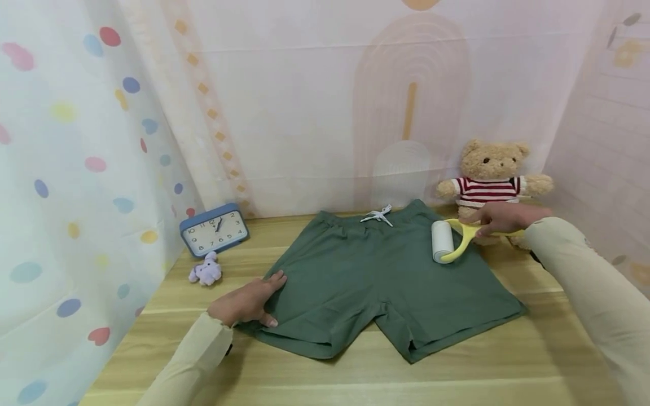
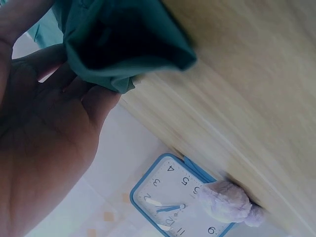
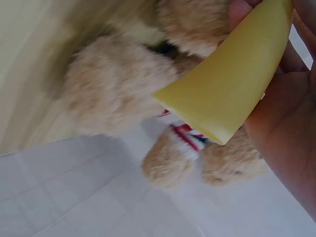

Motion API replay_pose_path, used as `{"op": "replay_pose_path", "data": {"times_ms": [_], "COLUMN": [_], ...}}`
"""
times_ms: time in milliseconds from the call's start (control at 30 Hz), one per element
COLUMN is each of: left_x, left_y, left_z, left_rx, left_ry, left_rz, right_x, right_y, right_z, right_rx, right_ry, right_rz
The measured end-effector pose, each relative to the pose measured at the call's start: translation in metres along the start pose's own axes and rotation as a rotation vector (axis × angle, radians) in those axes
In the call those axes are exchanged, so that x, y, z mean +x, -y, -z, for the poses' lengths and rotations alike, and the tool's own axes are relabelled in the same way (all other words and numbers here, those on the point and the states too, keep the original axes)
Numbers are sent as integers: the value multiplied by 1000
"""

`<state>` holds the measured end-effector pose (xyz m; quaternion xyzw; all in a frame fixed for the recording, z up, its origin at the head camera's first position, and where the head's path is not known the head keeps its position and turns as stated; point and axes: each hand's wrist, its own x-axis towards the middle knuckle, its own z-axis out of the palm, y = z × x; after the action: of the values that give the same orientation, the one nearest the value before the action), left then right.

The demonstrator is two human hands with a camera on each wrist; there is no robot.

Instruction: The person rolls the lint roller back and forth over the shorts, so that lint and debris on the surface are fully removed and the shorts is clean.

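Hands, yours: 2, comprising 1 left hand (image 1: pixel 249 304) and 1 right hand (image 1: pixel 500 219). Sleeves (image 1: pixel 589 293) on your arms: 2. Shorts (image 1: pixel 376 265) before you: 1 pair, with 2 legs (image 1: pixel 310 316) and 1 white bow (image 1: pixel 378 215). Roller (image 1: pixel 467 233): 1, with 1 white roll (image 1: pixel 442 239) and 1 yellow handle (image 3: pixel 227 74). Soft toys: 2, being 1 bear (image 1: pixel 488 163), with 2 ears (image 1: pixel 470 146) and 1 striped shirt (image 1: pixel 487 192), and 1 lilac plush (image 1: pixel 206 270). Clock (image 1: pixel 213 230): 1. Table (image 1: pixel 386 389) under your work: 1.

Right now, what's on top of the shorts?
On the shorts: part of the left hand and apparently the white roller, held by the right hand. Fabric beneath both is covered.
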<state>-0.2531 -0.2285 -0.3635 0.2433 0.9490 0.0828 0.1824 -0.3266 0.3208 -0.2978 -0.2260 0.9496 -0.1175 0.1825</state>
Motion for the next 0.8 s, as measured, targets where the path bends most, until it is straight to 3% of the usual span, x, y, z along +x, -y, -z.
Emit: {"op": "replay_pose_path", "data": {"times_ms": [233, 533, 800], "left_x": [-2, 0, 1], "left_y": [1, 2, 3], "left_z": [2, 0, -2], "left_rx": [8, 3, 12], "left_ry": [-12, -14, -22], "left_rz": [-12, -8, -21], "right_x": [-3, -4, 5], "right_y": [-6, 3, 44], "right_z": [0, 9, 22], "right_rx": [-8, 27, 41], "right_ry": [-9, -43, -112], "right_rz": [-15, 22, 168]}}
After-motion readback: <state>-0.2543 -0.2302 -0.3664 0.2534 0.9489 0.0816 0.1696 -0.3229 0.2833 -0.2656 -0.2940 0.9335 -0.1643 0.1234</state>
